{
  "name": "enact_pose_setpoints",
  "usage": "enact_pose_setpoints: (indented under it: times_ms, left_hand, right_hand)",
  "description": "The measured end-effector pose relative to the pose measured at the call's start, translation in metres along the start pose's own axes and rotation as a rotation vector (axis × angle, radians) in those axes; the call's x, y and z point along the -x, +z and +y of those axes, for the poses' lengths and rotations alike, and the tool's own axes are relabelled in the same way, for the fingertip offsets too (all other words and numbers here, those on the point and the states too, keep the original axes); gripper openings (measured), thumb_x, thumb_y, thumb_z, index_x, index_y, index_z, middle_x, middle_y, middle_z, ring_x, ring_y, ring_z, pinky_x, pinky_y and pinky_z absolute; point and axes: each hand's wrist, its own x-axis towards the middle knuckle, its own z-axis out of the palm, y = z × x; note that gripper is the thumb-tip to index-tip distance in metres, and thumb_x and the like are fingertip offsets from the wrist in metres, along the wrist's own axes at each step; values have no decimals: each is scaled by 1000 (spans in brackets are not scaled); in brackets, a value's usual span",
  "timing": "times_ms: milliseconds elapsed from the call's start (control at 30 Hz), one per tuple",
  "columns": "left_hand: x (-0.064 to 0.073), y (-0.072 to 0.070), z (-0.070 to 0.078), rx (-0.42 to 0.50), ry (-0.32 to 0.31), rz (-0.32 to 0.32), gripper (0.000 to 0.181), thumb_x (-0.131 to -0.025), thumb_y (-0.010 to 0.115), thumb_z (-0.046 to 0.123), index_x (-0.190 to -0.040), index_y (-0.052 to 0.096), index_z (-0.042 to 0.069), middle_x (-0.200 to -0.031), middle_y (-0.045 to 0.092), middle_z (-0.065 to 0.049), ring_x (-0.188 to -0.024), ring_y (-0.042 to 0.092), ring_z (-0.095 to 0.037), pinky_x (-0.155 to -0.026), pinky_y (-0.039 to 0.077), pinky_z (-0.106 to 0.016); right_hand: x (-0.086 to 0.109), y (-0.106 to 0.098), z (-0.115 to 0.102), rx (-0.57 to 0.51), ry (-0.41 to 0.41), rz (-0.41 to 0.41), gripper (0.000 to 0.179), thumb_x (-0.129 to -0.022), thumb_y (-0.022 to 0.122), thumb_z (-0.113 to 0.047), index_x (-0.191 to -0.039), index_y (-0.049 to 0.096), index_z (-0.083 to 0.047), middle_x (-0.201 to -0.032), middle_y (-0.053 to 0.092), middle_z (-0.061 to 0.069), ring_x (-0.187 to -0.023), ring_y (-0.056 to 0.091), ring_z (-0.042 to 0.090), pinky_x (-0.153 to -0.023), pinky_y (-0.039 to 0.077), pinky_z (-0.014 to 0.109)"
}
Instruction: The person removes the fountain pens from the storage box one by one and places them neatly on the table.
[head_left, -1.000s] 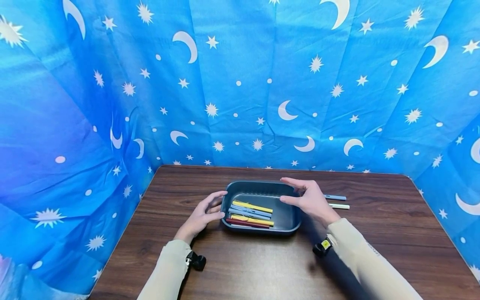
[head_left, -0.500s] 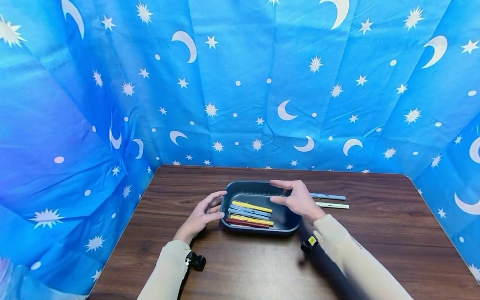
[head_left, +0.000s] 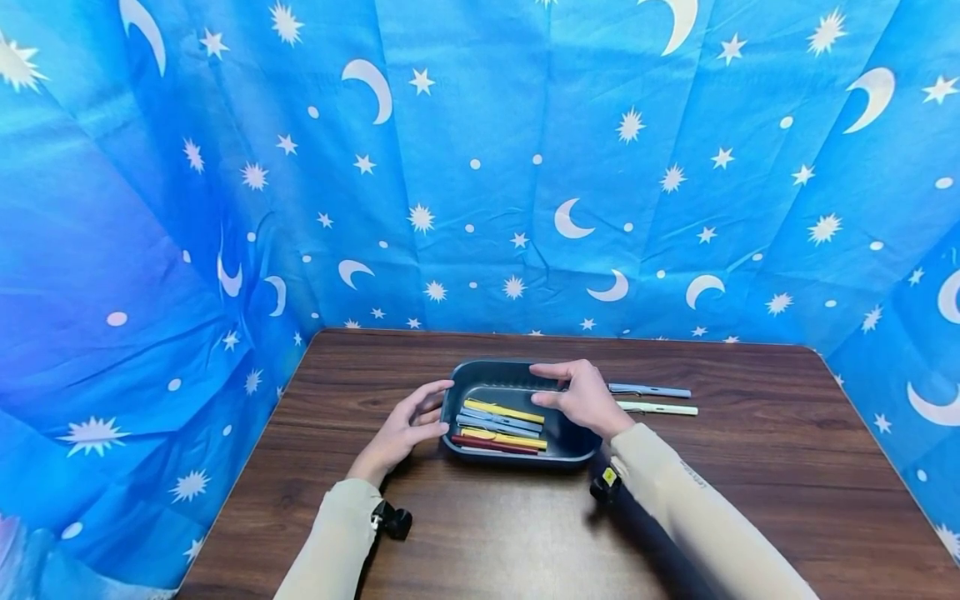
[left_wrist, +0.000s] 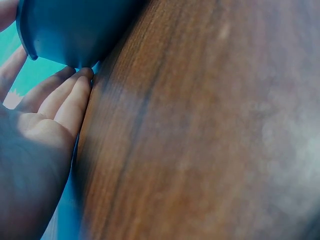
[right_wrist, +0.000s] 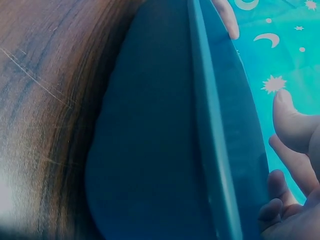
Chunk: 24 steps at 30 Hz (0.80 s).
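A dark grey rectangular tray (head_left: pixel 517 463) stands in the middle of the table in the head view. Along its left part lie several capped pens: a yellow pen (head_left: pixel 506 411), blue-grey pens (head_left: pixel 501 422), a second yellow pen (head_left: pixel 517 440) and a dark red pen (head_left: pixel 495 446). My left hand (head_left: pixel 401 433) touches the tray's left end, fingers extended along the wall, as the left wrist view shows too. Over the tray's right half hovers my right hand (head_left: pixel 581 398), thumb and index finger spread apart with nothing between them. Its other fingers (right_wrist: pixel 277 185) are loosely bent.
Right of the tray, a blue-grey pen (head_left: pixel 652 391) and a pale green pen (head_left: pixel 660 408) lie on the wooden table (head_left: pixel 787 467), partly behind my right hand. Blue cloth (head_left: pixel 480 192) with moons and stars hangs around the back and sides.
My right hand has moved left from the tray's right end to over its inside, uncovering more of the two pens on the table. The left hand and tray stay put.
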Motion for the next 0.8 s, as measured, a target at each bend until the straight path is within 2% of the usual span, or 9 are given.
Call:
enact_pose_setpoints:
  times_ms: [133,233,533,633,767,800]
  left_hand:
    - [0,0,0,4,-2,2,63,-102,68,8,-159,44,19,-162,44,-18,-146,47,-41,-110,50,-33]
    - [-1,0,0,2,-1,3,63,-102,68,9,-159,44,19,-162,44,-18,-146,47,-41,-111,50,-34]
    - [-1,0,2,-6,-9,7,63,-101,69,9,-158,44,19,-162,44,-18,-146,47,-40,-112,49,-38]
    - [-1,0,1,0,-9,2,63,-102,68,8,-159,44,19,-162,44,-19,-146,47,-41,-112,49,-36]
    - [0,-1,0,2,-7,-1,63,-102,68,9,-159,44,20,-162,44,-19,-146,47,-41,-111,50,-35]
    - [0,-1,-1,1,-8,0,63,-102,69,9,-159,44,20,-162,45,-18,-146,47,-41,-111,50,-36]
  right_hand:
    - [-3,5,1,19,19,-6,43,-94,81,-14,-136,73,-17,-136,71,5,-70,45,23,-56,35,31]
    - [-5,9,1,31,25,-8,42,-93,81,-14,-134,74,-18,-134,72,4,-63,42,22,-54,33,30]
    - [-7,16,0,25,60,-56,40,-93,81,-10,-132,75,-13,-133,73,8,-55,31,17,-53,30,29]
    - [-8,19,1,40,82,-65,39,-92,82,-11,-130,76,-14,-133,73,7,-57,35,17,-53,30,29]
    - [-7,23,2,60,101,-72,37,-92,82,-11,-128,78,-16,-132,73,7,-68,50,18,-56,37,29]
    - [-7,24,1,64,102,-71,36,-92,82,-12,-127,78,-16,-132,73,7,-74,57,17,-60,43,30]
